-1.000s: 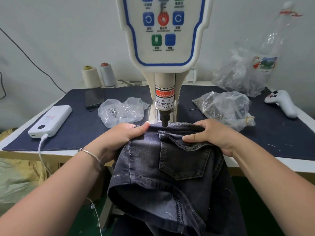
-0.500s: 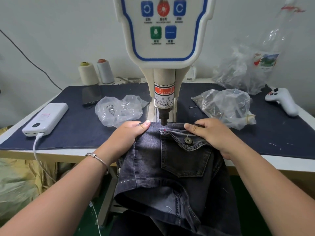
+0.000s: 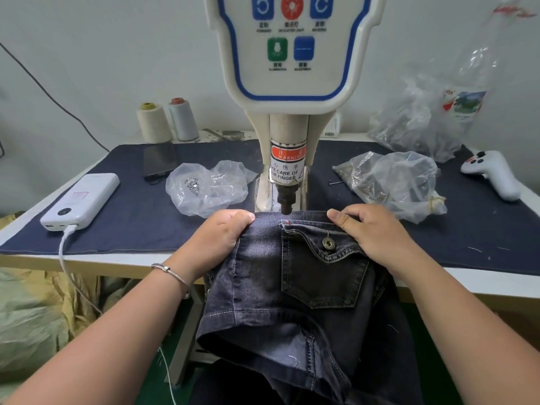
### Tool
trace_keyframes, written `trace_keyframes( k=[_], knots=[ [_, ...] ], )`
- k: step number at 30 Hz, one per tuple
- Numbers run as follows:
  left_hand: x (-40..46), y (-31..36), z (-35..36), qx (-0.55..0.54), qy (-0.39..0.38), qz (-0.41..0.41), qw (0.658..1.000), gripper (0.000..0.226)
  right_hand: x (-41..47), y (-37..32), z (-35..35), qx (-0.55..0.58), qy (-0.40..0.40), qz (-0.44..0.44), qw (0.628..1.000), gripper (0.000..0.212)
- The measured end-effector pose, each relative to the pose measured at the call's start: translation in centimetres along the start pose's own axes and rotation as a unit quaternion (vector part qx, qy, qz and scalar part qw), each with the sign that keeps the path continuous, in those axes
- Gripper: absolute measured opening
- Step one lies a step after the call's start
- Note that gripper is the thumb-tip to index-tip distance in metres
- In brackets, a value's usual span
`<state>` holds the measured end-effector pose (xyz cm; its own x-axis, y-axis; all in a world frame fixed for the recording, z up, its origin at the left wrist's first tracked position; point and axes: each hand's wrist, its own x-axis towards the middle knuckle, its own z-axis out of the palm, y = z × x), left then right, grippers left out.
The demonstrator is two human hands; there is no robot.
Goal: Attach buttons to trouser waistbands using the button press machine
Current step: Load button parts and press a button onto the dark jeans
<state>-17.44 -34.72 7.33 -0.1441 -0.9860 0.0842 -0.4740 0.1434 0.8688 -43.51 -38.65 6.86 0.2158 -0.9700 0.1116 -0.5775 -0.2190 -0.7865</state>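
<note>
Dark grey denim trousers [image 3: 263, 287] hang over the table's front edge, their top edge under the black punch [image 3: 285, 204] of the white button press machine [image 3: 289, 68]. A metal button [image 3: 328, 244] sits on the flap of the back pocket [image 3: 324, 282]. My left hand [image 3: 222, 238] grips the fabric's upper left edge, thumb on top. My right hand [image 3: 371, 235] holds the upper right edge beside the pocket flap. A small red light dot [image 3: 287, 222] falls on the denim just below the punch.
A dark blue mat [image 3: 131, 217] covers the table. On it lie a clear bag of metal parts [image 3: 204, 185], another bag [image 3: 391, 182], a white power bank [image 3: 81, 200] with cable, a phone [image 3: 159, 163] and a white controller [image 3: 493, 176]. Two thread cones [image 3: 166, 121] stand at the back.
The trousers have been drawn back toward me, so the pocket flap came out from under my right hand and its button now shows. Both hands kept their hold.
</note>
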Motion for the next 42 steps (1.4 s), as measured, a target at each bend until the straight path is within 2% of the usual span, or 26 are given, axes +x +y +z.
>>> trace_keyframes(
  k=[4, 8, 15, 22, 29, 35, 42],
  knots=[
    [0.1, -0.3, -0.1, 0.012, -0.004, 0.009, 1.0, 0.041, 0.0, 0.7, 0.3, -0.023, 0.025, -0.011, 0.999, 0.039],
    [-0.1, -1.4, -0.4, -0.004, 0.009, 0.005, 1.0, 0.041, 0.2, 1.2, 0.4, -0.037, 0.029, -0.018, 0.999, 0.036],
    [-0.4, -1.7, -0.2, -0.013, 0.036, 0.011, 0.999, 0.028, -0.5, 1.4, 1.3, -0.17, 0.106, -0.017, 0.98, 0.034],
    [-0.5, -1.5, 0.0, -0.059, 0.041, -0.005, 0.997, 0.028, 0.0, 1.6, 0.8, -0.128, 0.048, -0.021, 0.99, 0.032],
    [-0.6, -1.4, 0.1, -0.082, 0.033, -0.01, 0.996, 0.029, 0.2, 1.7, 0.8, -0.096, 0.04, -0.033, 0.994, 0.032],
    [-0.2, -1.9, 0.2, -0.131, 0.041, -0.038, 0.99, 0.01, 1.0, 1.8, 0.5, -0.095, 0.005, -0.01, 0.995, 0.038],
    [-0.1, -1.7, 0.2, -0.138, 0.031, -0.038, 0.989, 0.012, 1.4, 1.9, 0.5, -0.083, -0.007, 0.003, 0.997, 0.044]
  ],
)
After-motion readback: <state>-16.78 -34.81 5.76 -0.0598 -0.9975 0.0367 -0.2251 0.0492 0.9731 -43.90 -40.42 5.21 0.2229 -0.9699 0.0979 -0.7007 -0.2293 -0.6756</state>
